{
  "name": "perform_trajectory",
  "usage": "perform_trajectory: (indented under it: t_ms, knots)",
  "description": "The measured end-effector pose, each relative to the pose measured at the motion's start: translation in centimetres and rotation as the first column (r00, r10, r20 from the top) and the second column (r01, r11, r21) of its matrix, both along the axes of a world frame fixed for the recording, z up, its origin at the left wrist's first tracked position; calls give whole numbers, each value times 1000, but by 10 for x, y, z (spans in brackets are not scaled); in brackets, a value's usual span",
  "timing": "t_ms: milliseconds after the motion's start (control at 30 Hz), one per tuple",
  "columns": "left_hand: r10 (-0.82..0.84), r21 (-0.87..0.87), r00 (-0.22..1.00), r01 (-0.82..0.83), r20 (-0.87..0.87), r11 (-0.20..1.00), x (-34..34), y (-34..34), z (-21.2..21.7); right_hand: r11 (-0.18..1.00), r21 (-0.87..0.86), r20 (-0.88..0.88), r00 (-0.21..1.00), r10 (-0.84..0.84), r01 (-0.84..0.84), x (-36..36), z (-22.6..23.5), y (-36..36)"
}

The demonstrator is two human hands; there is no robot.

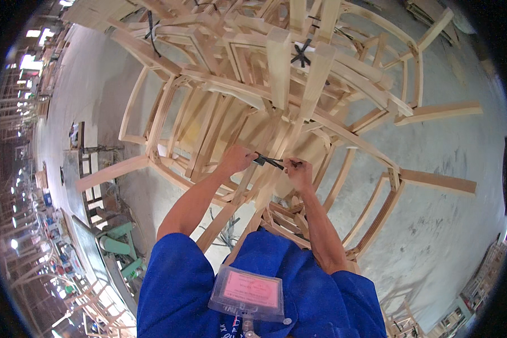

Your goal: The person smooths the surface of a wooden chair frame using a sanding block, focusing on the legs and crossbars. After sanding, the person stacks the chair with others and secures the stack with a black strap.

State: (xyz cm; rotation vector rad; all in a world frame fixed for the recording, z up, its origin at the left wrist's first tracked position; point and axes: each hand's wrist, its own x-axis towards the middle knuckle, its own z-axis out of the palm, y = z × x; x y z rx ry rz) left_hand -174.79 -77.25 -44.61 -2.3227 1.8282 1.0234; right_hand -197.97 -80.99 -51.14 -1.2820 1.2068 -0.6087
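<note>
A black tie strap (pixel 269 161) stretches between my two hands, in front of a stack of bare wooden chair frames (pixel 279 67). My left hand (pixel 239 159) is closed on the strap's left end. On its other end my right hand (pixel 298 172) is closed too, fingers bent around it. Two pale wooden legs run behind the strap, and the strap seems to lie across them; whether it loops around them cannot be seen. Higher on the stack, another black tie (pixel 302 53) is knotted around a leg.
Chair legs stick out to both sides, such as one at left (pixel 112 172) and one at right (pixel 438 181). Loose black straps (pixel 226 232) lie near the floor below my left forearm. A green machine (pixel 118 245) stands at lower left on the concrete floor (pixel 439 236).
</note>
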Motion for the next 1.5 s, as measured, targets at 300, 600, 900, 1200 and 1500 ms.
perform_trajectory:
  t_ms: [300, 600, 900, 1200, 1500]
  knots:
    - [483, 208, 377, -577, -791, 790, -17, 8, 0, 790, 613, 433, 846, -312, -23, 41, 45, -6]
    - [546, 475, -145, -702, -825, 530, -12, -15, -35, 592, 797, 290, 784, -549, 119, 45, 28, -9]
    - [609, 484, -168, -777, -775, 402, -16, -23, -46, 617, 751, 236, 778, -582, 234, 33, 13, -9]
    - [599, 406, -19, -753, -800, 518, -11, -26, -35, 997, 69, 97, 994, -40, 33, 47, 12, -2]
    - [553, 314, 179, -665, -814, 678, -9, -23, -30, 662, -244, -689, 607, 395, -708, 37, 39, -17]
